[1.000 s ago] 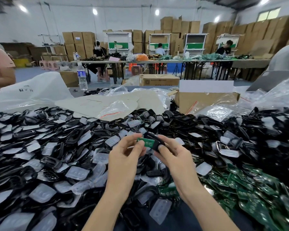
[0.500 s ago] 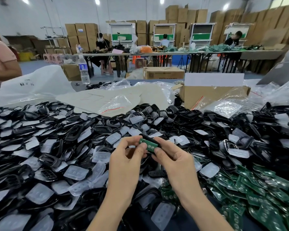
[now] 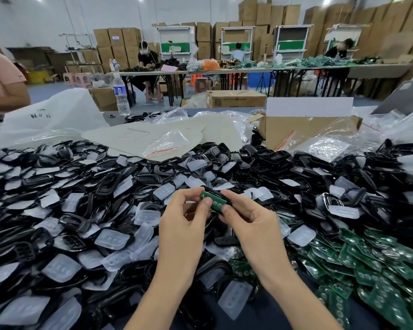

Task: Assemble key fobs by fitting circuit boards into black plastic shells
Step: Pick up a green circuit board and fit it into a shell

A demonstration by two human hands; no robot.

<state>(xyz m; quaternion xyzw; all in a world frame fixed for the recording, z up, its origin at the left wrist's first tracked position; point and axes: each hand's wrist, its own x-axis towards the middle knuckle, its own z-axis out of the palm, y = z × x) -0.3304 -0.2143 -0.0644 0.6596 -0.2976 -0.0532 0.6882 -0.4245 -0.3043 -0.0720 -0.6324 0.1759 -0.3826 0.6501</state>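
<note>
Two bare forearms [image 3: 163, 289] rise from the bottom edge and converge on a small green rectangular circuit board [image 3: 213, 201]. The left hand [image 3: 183, 220] sits just left of the board, thumb and curled forefinger pinching its left end. The right hand [image 3: 252, 221] sits just right of it, forefinger curled over its far edge and thumb on its near edge.

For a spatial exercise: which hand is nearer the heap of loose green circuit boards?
Right. The right hand lies just left of the heap; the left hand lies farther left.
</note>
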